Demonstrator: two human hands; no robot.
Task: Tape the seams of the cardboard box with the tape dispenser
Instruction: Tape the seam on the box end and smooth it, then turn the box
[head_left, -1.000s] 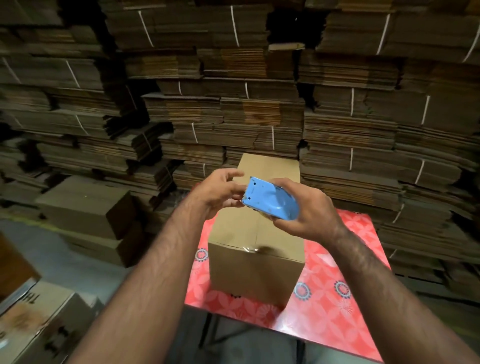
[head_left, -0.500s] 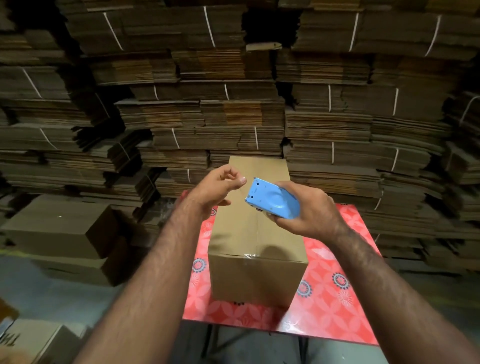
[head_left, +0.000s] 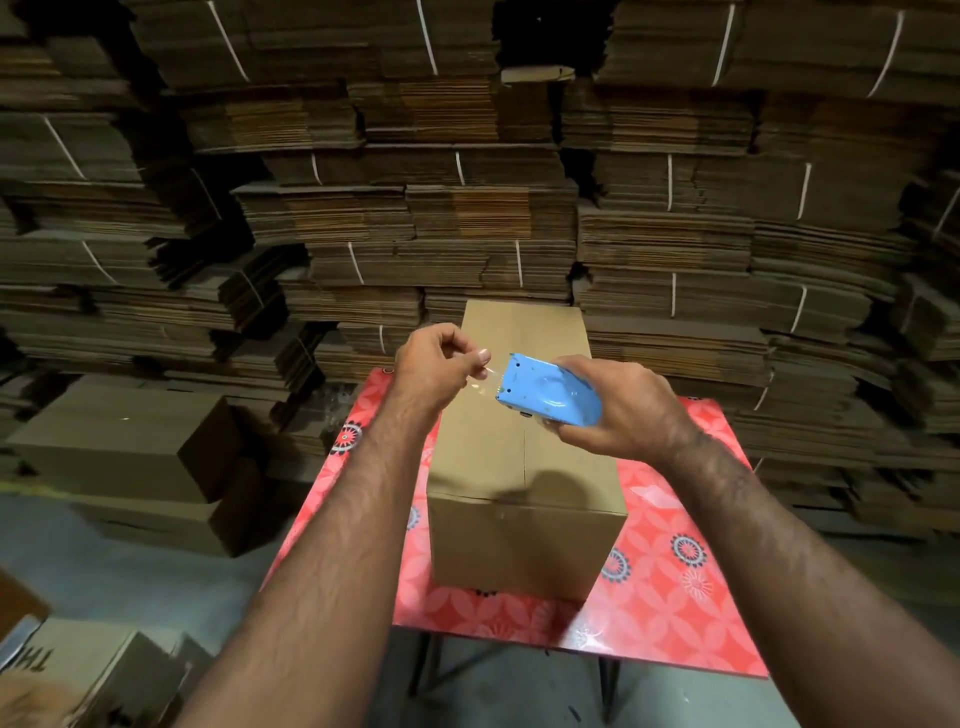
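A: Surroundings, big to small?

B: Strapped stacks of flat cardboard (head_left: 467, 218) walled the far side, 9 through 3 o'clock. Made-up cartons (head_left: 124, 447) sat on the floor at 9. Red patterned table (head_left: 670, 587) at centre, the cardboard box (head_left: 519, 519) standing on it.

A: Box relative to the hands?

B: Directly under and beyond them. Its long axis ran 6 to 12, away from the person; the top seam (head_left: 525, 457) followed that line, flaps closed, and I judged it bare of tape where visible.

A: Hands?

B: Right hand (head_left: 623, 410) wrapped shut around the blue tape dispenser (head_left: 545, 396), toothed end toward 9. Left hand (head_left: 439, 371) pinched the clear tape end (head_left: 485, 376), other fingers curled. Both hovered above the box's middle, not touching it; the right was closer to the seam.

A: Obstructions?

B: None seen. The tape likely needed anchoring at one end of the seam, then a straight pull along it.
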